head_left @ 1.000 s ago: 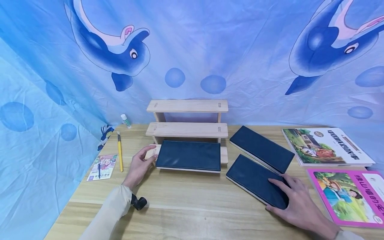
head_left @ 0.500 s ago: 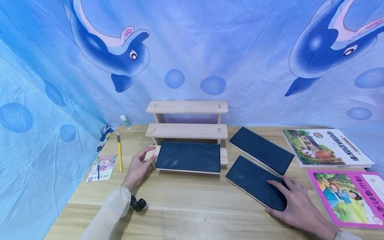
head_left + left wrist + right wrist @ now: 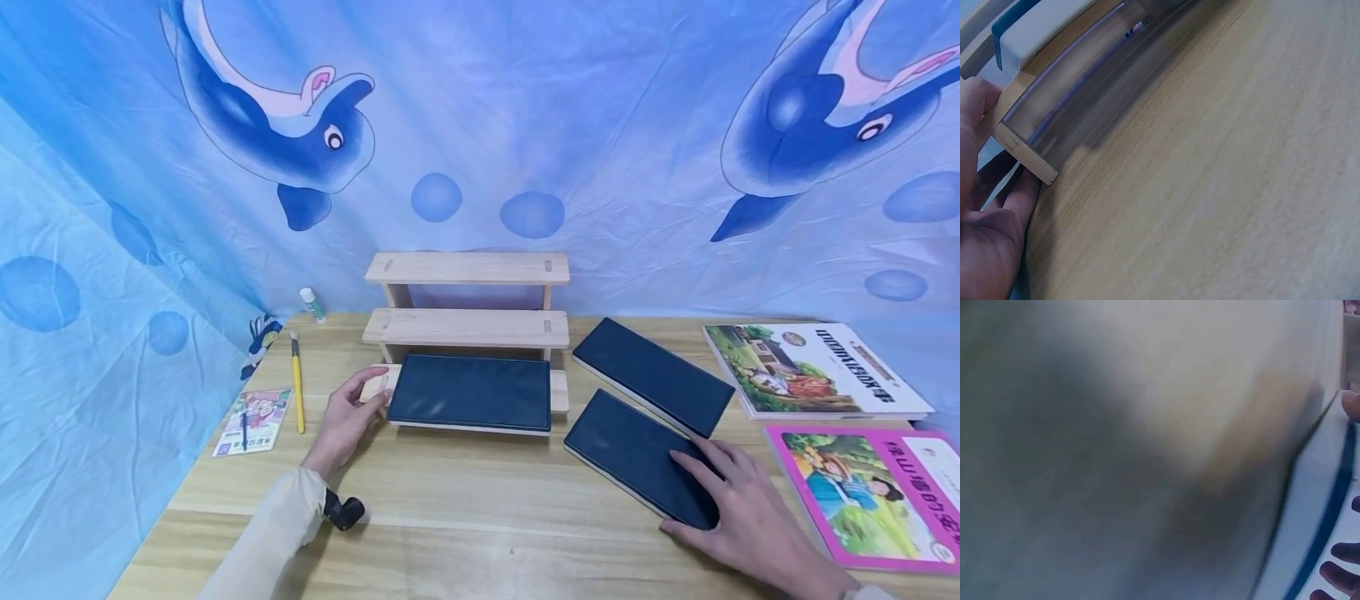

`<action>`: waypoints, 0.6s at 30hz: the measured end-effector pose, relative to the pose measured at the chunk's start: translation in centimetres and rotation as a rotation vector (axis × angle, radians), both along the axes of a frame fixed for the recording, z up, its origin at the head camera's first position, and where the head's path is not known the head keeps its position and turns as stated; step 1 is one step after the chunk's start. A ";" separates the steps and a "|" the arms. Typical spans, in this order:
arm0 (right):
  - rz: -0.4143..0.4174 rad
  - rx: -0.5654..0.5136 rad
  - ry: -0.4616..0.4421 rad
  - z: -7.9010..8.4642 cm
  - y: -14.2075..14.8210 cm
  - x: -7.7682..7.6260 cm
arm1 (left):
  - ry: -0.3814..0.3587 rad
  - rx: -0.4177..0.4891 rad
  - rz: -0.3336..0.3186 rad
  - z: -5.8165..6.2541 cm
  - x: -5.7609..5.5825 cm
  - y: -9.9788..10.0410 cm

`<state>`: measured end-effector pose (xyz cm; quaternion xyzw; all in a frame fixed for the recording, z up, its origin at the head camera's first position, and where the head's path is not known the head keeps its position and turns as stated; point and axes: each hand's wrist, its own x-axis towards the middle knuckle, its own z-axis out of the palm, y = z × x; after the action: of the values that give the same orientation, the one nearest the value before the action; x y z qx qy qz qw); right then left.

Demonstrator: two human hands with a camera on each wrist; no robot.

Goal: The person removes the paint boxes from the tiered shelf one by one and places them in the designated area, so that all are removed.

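A pale wooden three-tier stand is at the back middle. On its lowest step lies a dark blue flat box with a white side, overhanging the front. My left hand grips the left end of that step; in the left wrist view, its fingers are around the end by the wooden leg. To the right, my right hand holds the right end of a second dark blue box on the table, thumb at the near edge and fingers over the top. A third such box lies just behind it, at a slant.
At the right lie a white picture book and a pink-bordered one. On the left are a yellow-handled brush, a glue stick and a small printed card. A blue dolphin curtain hangs behind the table.
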<state>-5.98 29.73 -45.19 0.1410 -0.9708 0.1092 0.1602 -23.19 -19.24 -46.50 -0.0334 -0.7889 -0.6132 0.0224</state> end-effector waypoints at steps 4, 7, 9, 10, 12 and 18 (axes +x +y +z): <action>0.026 -0.007 0.022 1.2 -0.5 -0.3 | 0.002 0.012 -0.005 0.0 0.1 0.0; 0.068 -0.027 0.073 2.0 -1.0 -0.8 | -0.003 0.012 -0.005 0.0 0.0 0.0; 0.089 -0.035 0.098 2.6 -1.5 -1.2 | -0.006 0.013 -0.001 0.0 0.1 0.1; 0.100 -0.040 0.110 2.8 -1.7 -1.4 | -0.007 0.014 0.001 0.0 0.1 0.1; 0.123 -0.053 0.123 3.2 -2.3 -1.9 | -0.008 0.015 0.003 0.0 0.1 0.1; 0.177 -0.099 0.106 4.0 -4.8 -3.3 | -0.001 0.006 0.014 -0.1 0.0 0.2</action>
<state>-9.29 24.94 -41.17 0.2236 -0.9382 0.1633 0.2078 -23.19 -19.08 -46.55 -0.0273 -0.7872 -0.6155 0.0262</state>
